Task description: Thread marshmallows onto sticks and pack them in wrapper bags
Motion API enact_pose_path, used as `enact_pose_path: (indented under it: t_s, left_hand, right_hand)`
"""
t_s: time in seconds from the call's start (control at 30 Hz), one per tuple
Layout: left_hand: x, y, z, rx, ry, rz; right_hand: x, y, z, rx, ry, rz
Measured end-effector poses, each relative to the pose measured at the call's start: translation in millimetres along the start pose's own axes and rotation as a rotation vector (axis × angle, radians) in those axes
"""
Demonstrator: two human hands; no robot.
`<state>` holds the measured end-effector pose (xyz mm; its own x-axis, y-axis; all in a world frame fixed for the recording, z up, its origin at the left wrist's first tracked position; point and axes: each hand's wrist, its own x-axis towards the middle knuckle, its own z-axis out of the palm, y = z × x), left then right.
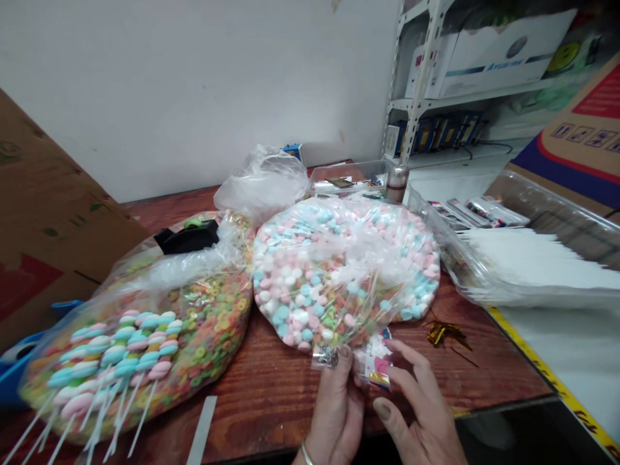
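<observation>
1. Head view, bottom centre: pinching a small clear packet point(375, 360) with colourful print, thumb and fingers of the left hand point(336, 407) clamped on it, above the wooden surface point(489, 371).
2. Same view, just right of that: holding the right hand point(426, 413) beside the packet, thumb and fingers spread apart; unable to tell whether touching its edge.
3. Directly behind the packet: facing a large clear bag of pink, blue and white marshmallows point(276, 284), with orange and green rings showing in the part nearest the hands.
4. To the left: seeing a large clear bag of ring-shaped sweets point(225, 323), with marshmallow skewers point(133, 352) on white sticks lying over its near end and a black object point(188, 237) farther back on top. Near its front, also seeing a pale strip point(201, 429).
5. To the right: seeing gold foil strips point(443, 331) on the surface and, beyond them, a clear plastic tray point(533, 297) holding thin white sticks point(533, 258).
6. Toward the wall: seeing a crumpled clear plastic bag point(264, 177) and a silver cylinder point(397, 183).
</observation>
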<state>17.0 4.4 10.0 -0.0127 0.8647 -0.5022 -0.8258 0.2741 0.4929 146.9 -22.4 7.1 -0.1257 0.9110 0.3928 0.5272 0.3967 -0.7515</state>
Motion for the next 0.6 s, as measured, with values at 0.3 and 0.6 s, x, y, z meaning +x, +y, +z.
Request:
enact_pose_path:
  t_s: [0.3,0.6]
  left_hand:
    - [-7.7,4.2,-3.9,0.113,-0.109,-0.076]
    - [-8.9,19.2,-15.9,0.080,-0.072,-0.077]
  right_hand:
    - [3.0,-1.3,10.0,-0.070,-0.010,-0.011]
    - [10.7,-7.1,14.9,-0.256,-0.037,-0.314]
